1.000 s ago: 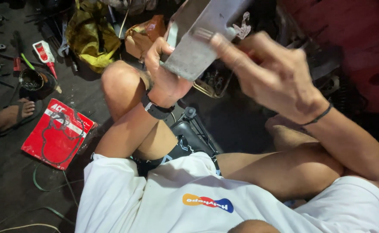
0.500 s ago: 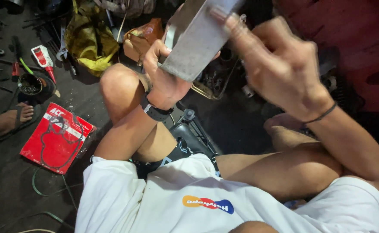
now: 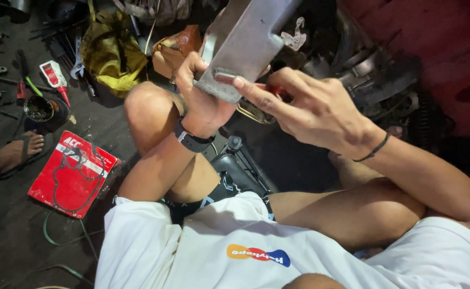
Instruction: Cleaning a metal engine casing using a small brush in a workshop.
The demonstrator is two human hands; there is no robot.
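I sit on the floor with my knees up. My left hand [image 3: 202, 96], with a black watch on its wrist, grips the lower edge of a grey metal cover part [image 3: 248, 40] held up in front of me. My right hand [image 3: 312, 107], with a thin black band on its wrist, holds a small brush with a red handle [image 3: 245, 81] and bristles pressed against the bottom edge of the metal part.
A red card package with a gasket [image 3: 71, 174] lies on the dark floor at left. Beyond it lie a small tin [image 3: 38, 108], a tube [image 3: 55, 80], hand tools and a yellow rag [image 3: 106, 51]. Another person's sandalled foot [image 3: 23, 147] shows at far left. Engine parts [image 3: 374, 80] stand at right.
My right hand has come down from the upper side of the metal part to its lower edge, bringing the brush against it. The left hand keeps its grip.
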